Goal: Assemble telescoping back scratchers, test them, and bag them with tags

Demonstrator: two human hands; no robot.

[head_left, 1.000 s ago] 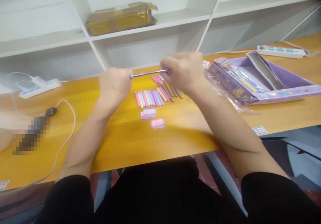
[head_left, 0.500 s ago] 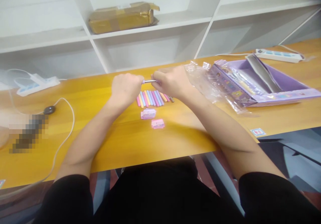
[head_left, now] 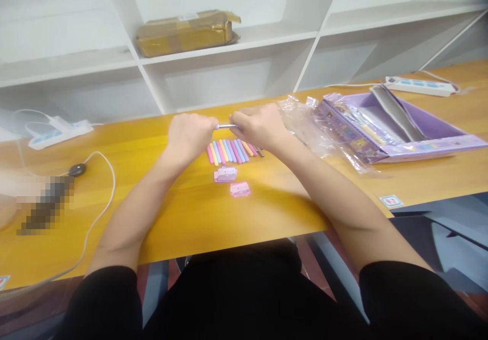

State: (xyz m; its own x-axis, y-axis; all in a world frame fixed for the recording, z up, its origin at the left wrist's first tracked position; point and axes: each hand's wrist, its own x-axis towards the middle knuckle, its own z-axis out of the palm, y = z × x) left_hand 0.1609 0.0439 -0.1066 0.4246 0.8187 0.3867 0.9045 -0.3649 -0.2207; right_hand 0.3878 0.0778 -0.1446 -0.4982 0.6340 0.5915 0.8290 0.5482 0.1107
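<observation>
Both hands grip a slim pen-like stick (head_left: 226, 126), silvery in the middle with a purple part at the left, held level above the table. My left hand (head_left: 190, 134) is closed round its left end. Round the right end, my right hand (head_left: 261, 126) is closed too; the fingers hide that end. Just below the hands lies a row of pink, yellow, blue and purple sticks (head_left: 227, 151), with thin metal-coloured pieces at its right end. Nearer me are a small lilac card-like piece (head_left: 225, 174) and a pink one (head_left: 240, 189).
At the right, an open purple box (head_left: 438, 122) holds wrapped items, with crumpled clear plastic (head_left: 299, 116) beside it. White power strips (head_left: 61, 134) lie on both sides. A white cable (head_left: 110, 197) loops at the left. A taped carton (head_left: 186, 34) sits on the shelf behind.
The hands still hold the stick, almost in the same place. The view has shifted slightly; nothing on the table has visibly moved.
</observation>
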